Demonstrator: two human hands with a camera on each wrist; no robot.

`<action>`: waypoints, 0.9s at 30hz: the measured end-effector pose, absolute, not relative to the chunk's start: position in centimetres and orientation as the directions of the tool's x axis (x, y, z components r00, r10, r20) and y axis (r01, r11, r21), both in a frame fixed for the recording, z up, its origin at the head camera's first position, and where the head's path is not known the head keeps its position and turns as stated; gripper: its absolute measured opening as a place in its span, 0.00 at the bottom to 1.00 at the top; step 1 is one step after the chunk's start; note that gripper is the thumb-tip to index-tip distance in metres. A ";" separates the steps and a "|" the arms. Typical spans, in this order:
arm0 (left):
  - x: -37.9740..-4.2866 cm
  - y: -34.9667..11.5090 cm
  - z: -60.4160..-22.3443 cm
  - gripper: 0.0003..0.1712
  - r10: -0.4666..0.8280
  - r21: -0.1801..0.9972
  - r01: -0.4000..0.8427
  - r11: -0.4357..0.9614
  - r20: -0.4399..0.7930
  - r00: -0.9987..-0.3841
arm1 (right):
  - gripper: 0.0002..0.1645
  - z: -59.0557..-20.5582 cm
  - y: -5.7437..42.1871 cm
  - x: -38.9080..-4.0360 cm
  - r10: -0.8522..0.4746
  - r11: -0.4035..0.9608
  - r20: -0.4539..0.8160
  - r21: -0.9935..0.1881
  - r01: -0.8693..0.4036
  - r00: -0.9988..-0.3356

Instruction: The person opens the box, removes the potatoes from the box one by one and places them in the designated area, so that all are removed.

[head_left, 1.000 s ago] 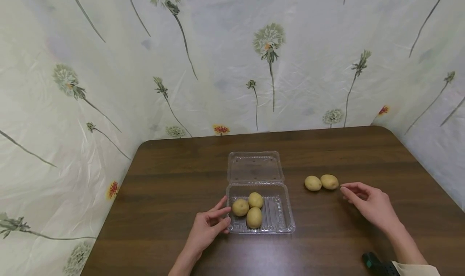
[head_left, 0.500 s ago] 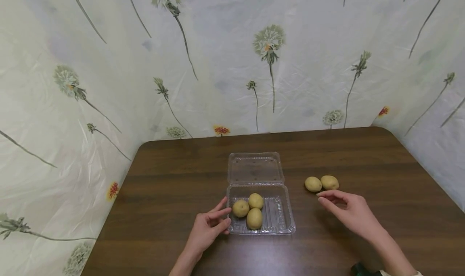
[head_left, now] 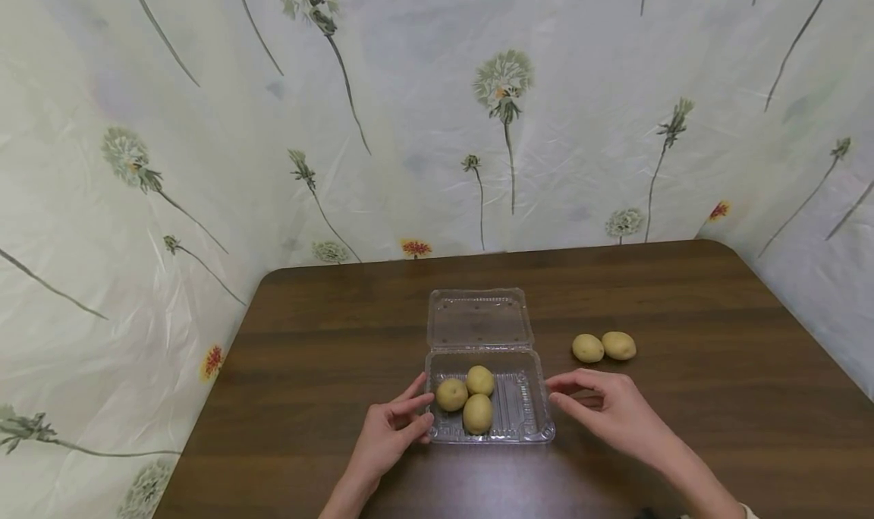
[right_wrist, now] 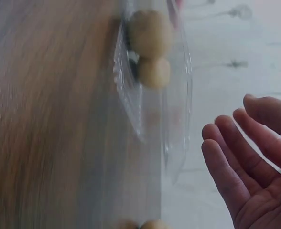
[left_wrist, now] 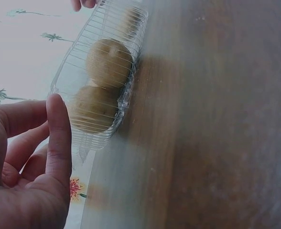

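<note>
Left hand (head_left: 384,437), fingers loose, touches the clear box (head_left: 514,409) — three potatoes (head_left: 478,414) inside — and the right hand (head_left: 617,411), relaxed and free, hovers just beside.

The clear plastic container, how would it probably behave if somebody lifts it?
The container looks thin and see-through, so it may flex. Its lid, folded back open, may swing. Three potatoes gathered towards the left hand could make that side dip.

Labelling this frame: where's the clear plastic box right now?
Head view, low and just right of centre: the clear plastic box sits on the table, three potatoes inside, between the left hand and the right hand.
</note>
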State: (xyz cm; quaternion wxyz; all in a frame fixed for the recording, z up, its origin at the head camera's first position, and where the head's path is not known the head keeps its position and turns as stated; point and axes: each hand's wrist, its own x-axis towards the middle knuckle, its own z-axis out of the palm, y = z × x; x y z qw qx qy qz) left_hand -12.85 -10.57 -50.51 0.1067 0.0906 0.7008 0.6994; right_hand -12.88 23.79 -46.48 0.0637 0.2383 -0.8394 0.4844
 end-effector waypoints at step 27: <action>-12.7 -10.4 -50.0 0.20 0.278 0.999 -0.037 -0.020 -0.030 -0.960 | 0.16 -47.3 19.7 -13.9 -0.556 0.420 0.343 -0.670 -0.613 -0.757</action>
